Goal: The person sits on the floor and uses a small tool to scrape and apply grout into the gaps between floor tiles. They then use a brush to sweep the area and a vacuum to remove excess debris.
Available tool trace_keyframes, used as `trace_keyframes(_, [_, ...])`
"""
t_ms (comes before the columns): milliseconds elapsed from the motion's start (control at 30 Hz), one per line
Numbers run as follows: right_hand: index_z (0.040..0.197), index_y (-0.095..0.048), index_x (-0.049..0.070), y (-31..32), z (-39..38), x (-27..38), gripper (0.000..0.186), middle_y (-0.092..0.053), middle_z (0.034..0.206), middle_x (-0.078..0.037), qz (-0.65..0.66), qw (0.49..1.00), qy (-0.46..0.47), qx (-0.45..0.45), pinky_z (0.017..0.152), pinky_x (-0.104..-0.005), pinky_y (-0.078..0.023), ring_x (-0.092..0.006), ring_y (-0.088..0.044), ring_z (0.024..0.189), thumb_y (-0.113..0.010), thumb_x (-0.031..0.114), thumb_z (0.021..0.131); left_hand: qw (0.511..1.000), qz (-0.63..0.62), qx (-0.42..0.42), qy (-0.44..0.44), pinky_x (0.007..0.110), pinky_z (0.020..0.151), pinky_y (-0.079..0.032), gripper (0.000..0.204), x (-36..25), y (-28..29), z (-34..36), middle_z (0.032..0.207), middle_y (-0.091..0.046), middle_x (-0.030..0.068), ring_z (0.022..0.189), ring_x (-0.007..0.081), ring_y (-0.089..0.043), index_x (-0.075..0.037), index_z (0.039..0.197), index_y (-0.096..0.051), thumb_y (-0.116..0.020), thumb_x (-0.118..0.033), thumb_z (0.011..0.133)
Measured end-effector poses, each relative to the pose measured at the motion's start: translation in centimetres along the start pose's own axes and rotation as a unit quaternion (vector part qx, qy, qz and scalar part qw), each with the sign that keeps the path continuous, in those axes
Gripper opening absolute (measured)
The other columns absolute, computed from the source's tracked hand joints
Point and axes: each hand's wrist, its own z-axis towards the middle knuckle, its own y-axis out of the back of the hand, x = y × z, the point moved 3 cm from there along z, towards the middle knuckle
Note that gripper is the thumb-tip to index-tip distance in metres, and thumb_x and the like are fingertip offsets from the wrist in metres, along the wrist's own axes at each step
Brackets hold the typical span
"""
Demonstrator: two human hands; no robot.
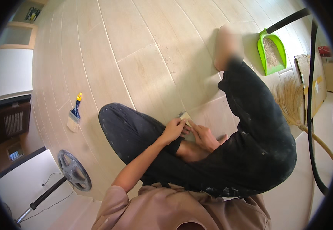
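Observation:
I sit on the tiled floor (136, 73) with my legs bent, both hands together between them. My left hand (173, 131) pinches a small flat scraper-like piece (185, 115), pale yellow with a grey edge toward the floor. Against its near end, the fingers of my right hand (205, 138) are closed as well. The grey edge is low over a tile joint; whether it touches is hard to tell. Fingers hide part of the piece, so its exact kind is unclear.
To the left lies a paintbrush (75, 114) with a blue and yellow handle. A round grey stand base (74, 170) is below it. At the upper right are a green dustpan (262, 57) holding debris and a straw broom (289, 100). Crumbs (169, 60) dot the tiles ahead.

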Motion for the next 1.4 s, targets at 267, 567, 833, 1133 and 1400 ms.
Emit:
trace_keyframes(267, [0.151, -0.049, 0.005, -0.1, 1.6, 0.4, 0.051, -0.066, 0.090, -0.026, -0.024, 0.999, 0.004, -0.031, 0.074, -0.0483, -0.050, -0.0425, -0.067, 0.082, -0.054, 0.007, 0.100, 0.999, 0.030, -0.011, -0.017, 0.028, 0.058, -0.055, 0.049, -0.7, 0.0, 1.8, 0.083, -0.076, 0.0134, 0.068, 0.0176, -0.071, 0.007, 0.098, -0.067, -0.051, -0.038, 0.109])
trace_keyframes(567, [0.150, -0.050, 0.004, -1.0, 4.0, -0.4, 0.052, -0.065, 0.085, -0.026, -0.010, 0.998, 0.040, -0.047, 0.072, -0.0477, -0.050, -0.0423, -0.067, 0.078, -0.053, 0.004, 0.098, 0.990, -0.018, -0.129, -0.052, 0.028, 0.048, -0.050, 0.050, -1.4, 0.7, 1.9, 0.070, -0.071, 0.0139, 0.055, 0.0159, -0.066, 0.007, 0.085, -0.065, -0.055, -0.037, 0.107])
trace_keyframes(833, [0.150, -0.049, 0.002, 0.7, 8.0, 2.0, 0.055, -0.064, 0.079, -0.028, 0.005, 0.995, 0.063, -0.073, 0.065, -0.0478, -0.049, -0.0439, -0.066, 0.070, -0.053, 0.000, 0.095, 0.981, -0.052, -0.177, -0.067, 0.031, 0.047, -0.050, 0.049, -5.4, 2.9, 3.7, 0.064, -0.068, 0.0135, 0.050, 0.0166, -0.064, 0.006, 0.080, -0.064, -0.056, -0.034, 0.107])
trace_keyframes(1133, [0.151, -0.047, 0.003, 0.7, 8.2, 1.8, 0.055, -0.064, 0.077, -0.028, -0.002, 0.999, 0.029, -0.039, 0.062, -0.0490, -0.049, -0.0459, -0.065, 0.067, -0.051, 0.001, 0.096, 0.977, -0.060, -0.196, -0.063, 0.031, 0.046, -0.049, 0.052, -3.9, 2.4, 3.7, 0.061, -0.065, 0.0111, 0.049, 0.0165, -0.063, 0.004, 0.075, -0.063, -0.057, -0.037, 0.107])
trace_keyframes(1400, [0.151, -0.048, 0.003, 0.9, 11.4, 1.8, 0.055, -0.063, 0.076, -0.028, -0.026, 0.996, 0.056, -0.070, 0.063, -0.0485, -0.050, -0.0457, -0.066, 0.068, -0.049, 0.000, 0.096, 0.969, -0.036, -0.225, -0.095, 0.032, 0.044, -0.047, 0.050, -7.5, 4.4, 5.2, 0.062, -0.065, 0.0116, 0.048, 0.0165, -0.062, 0.004, 0.075, -0.063, -0.057, -0.035, 0.106])
